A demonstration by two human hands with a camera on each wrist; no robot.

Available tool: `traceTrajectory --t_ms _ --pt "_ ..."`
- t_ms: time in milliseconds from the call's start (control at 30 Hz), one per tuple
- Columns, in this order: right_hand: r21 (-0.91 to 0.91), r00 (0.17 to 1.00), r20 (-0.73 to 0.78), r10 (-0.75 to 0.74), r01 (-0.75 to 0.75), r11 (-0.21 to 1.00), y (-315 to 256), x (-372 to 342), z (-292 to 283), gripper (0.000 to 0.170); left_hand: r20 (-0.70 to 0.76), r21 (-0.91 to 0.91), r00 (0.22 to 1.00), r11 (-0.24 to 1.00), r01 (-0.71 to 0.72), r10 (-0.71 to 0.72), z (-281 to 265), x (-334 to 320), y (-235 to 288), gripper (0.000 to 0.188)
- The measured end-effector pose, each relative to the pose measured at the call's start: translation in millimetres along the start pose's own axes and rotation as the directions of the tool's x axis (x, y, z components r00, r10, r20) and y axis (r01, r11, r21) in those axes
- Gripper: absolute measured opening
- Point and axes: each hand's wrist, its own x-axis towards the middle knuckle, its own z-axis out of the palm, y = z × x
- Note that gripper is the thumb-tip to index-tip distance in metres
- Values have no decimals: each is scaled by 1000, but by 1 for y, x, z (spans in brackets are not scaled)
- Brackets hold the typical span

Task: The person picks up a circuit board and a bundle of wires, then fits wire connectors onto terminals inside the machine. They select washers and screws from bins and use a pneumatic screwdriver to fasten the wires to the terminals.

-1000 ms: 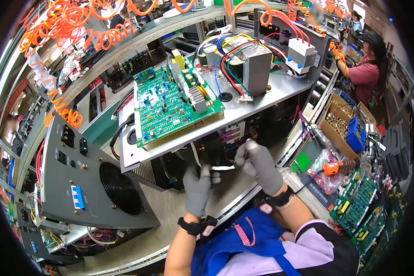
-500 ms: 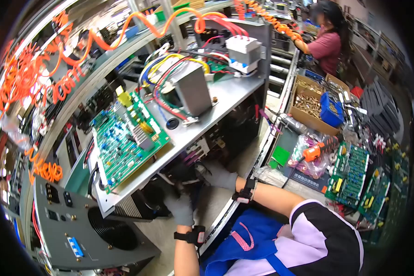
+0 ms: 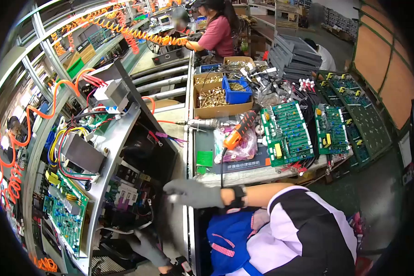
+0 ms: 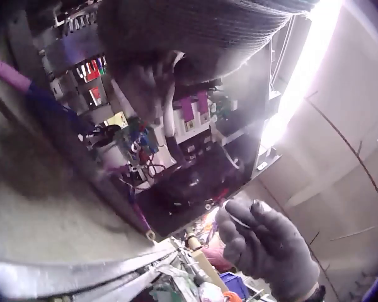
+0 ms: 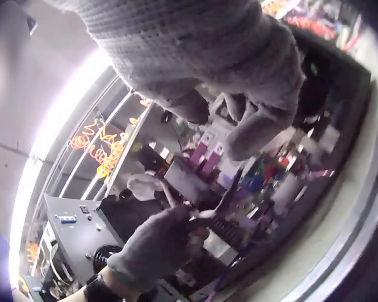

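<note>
In the head view my gloved left hand (image 3: 146, 248) is low beside the opened cabinet, gripping a white cable (image 3: 119, 230). The left wrist view shows that cable (image 4: 169, 119) running down from the curled fingers toward the cabinet's inside. My gloved right hand (image 3: 193, 193) is over the bench edge, right of the cabinet opening, blurred by motion. Its fingers are curled in the left wrist view, with a small pale piece (image 4: 238, 221) between them, too small to name. Purple-labelled terminals (image 3: 123, 198) and wiring show inside the cabinet (image 3: 163, 158).
A green circuit board (image 3: 64, 211) and a metal-cased part (image 3: 83, 152) sit on the cabinet's top plate. To the right are boxes of brass fasteners (image 3: 211, 97), a blue bin (image 3: 237, 90), an orange-handled tool (image 3: 239, 131) and more circuit boards (image 3: 287, 133). Another person (image 3: 216, 30) works beyond.
The head view has turned right. My hands held the white cable in front of the cabinet, then both reached inside; now the right hand has come out to the right while the left stays low.
</note>
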Motion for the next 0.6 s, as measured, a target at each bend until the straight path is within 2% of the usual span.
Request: traceTrajectory --t_ms 33,67,133,200,233,267,300,333,367,400,433,533,567,600 --pt "-29 999 -38 -1 -1 1000 5 -10 -22 40 -44 -133 999 991 -20 14 8 -16 7 39" --pt "-61 997 -81 -1 -4 998 8 -20 -49 40 -37 -87 999 996 23 -27 10 -33 13 38" --pt "-258 974 -197 111 -161 953 -5 -43 -114 40 -18 6 994 994 109 -109 5 -68 31 36" --pt "-515 912 -406 -52 -182 837 25 -64 -178 38 132 42 982 990 134 -138 -5 -100 54 48" --pt "-546 883 -470 -11 -281 790 32 -79 -215 40 100 -128 967 961 244 -232 -6 -110 46 34" --pt "-357 801 -542 255 -494 792 -2 -90 -244 42 95 -161 965 953 258 -245 -6 -119 42 34" --pt "-631 782 -623 -5 -499 594 21 -108 -274 43 87 -196 962 943 270 -257 -6 -128 39 34" --pt "-696 758 -652 -17 -590 410 38 -129 -305 47 79 -233 960 931 281 -270 -6 -136 35 34" --pt "-626 681 -719 140 -722 296 33 -144 -327 53 133 -259 961 927 270 -243 -15 -137 11 34" --pt "-597 622 -756 202 -783 177 32 -156 -342 60 112 -257 967 933 251 -229 -13 -142 9 34" --pt "-515 527 -793 307 -848 126 29 -166 -352 59 90 -254 973 940 230 -214 -10 -147 11 34" --pt "-302 516 -688 511 -843 445 87 -207 -388 56 26 -214 981 958 191 -190 -2 -162 28 34" --pt "-225 482 -688 542 -852 473 78 -206 -381 46 29 -211 983 960 185 -183 -3 -163 26 33" --pt "-150 500 -678 539 -812 565 80 -208 -381 43 31 -209 984 962 176 -173 -3 -164 25 33"
